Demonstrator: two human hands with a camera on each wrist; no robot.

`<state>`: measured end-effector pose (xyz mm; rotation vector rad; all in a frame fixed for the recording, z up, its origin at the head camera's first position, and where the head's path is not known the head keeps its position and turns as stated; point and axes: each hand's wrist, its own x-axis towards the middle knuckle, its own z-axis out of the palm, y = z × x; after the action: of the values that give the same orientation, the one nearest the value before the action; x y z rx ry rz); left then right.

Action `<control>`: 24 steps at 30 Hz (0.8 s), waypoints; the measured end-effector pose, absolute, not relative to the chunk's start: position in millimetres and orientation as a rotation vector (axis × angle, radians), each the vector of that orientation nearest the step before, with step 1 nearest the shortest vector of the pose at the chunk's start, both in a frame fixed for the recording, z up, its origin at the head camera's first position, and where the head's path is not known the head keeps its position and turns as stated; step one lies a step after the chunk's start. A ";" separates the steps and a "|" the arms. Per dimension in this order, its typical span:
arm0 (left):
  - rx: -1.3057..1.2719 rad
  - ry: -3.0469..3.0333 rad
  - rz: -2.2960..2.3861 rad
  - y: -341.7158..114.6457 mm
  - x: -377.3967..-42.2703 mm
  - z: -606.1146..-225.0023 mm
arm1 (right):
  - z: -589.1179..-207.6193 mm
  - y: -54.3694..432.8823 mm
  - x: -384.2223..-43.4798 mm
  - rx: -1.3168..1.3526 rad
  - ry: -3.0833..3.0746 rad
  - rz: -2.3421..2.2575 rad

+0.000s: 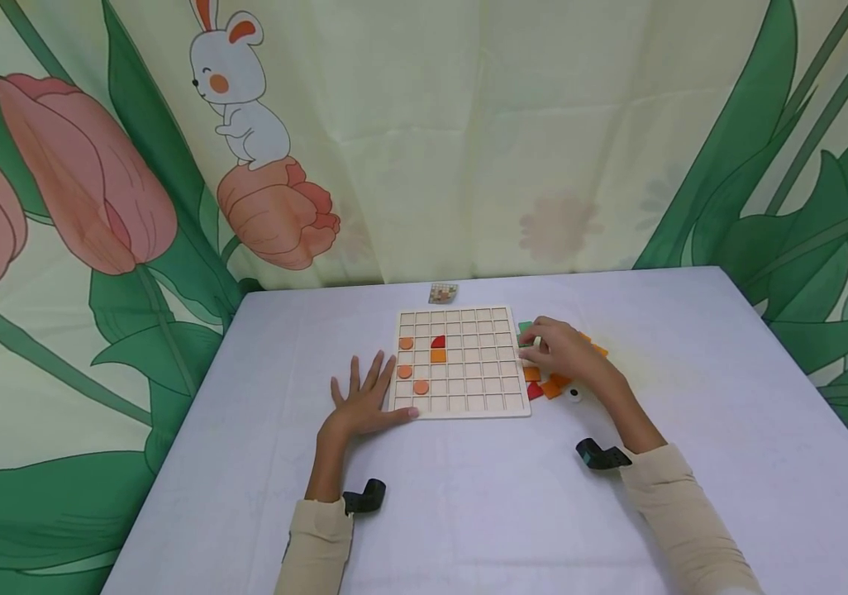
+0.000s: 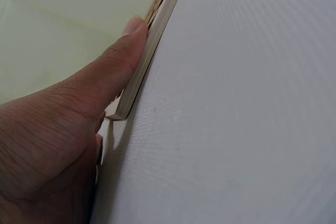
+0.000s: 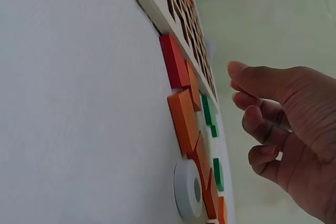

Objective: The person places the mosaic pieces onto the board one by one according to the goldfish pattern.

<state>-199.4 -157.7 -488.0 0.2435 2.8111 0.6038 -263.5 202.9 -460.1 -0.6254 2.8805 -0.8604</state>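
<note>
A pale wooden grid board [image 1: 478,384] lies on the table, with several orange round pieces [image 1: 421,387], a red rounded piece [image 1: 438,341] and an orange square [image 1: 438,356] in its cells. My left hand [image 1: 360,406] is spread at the board's left edge; its thumb [image 2: 118,61] rests on the front left corner. Over the loose pieces beside the board's right edge is my right hand [image 1: 561,351]. Its fingers are loosely bent, the thumb near the index finger, and no piece shows between them in the right wrist view.
Right of the board lie orange blocks [image 3: 184,121], a red block [image 3: 174,61], green blocks [image 3: 218,174] and a white round piece with a dark centre [image 3: 187,190]. A small patterned item [image 1: 442,293] lies behind the board. A printed curtain [image 1: 424,149] hangs behind the table.
</note>
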 end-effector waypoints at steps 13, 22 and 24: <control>0.237 2.819 0.606 -156.2 -198.5 -486.1 | -468.3 244.9 -239.9 -0.593 2.844 -0.880; 0.227 2.820 0.602 -155.7 -197.5 -484.7 | -472.0 268.1 -223.4 -0.682 2.842 -0.906; 0.227 2.820 0.598 -155.8 -197.8 -484.9 | -472.9 272.8 -219.0 -0.681 2.835 -0.910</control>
<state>-197.8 -155.8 -484.9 0.2273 2.8197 0.5981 -219.0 272.8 -472.9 -0.6811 2.8351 -0.9098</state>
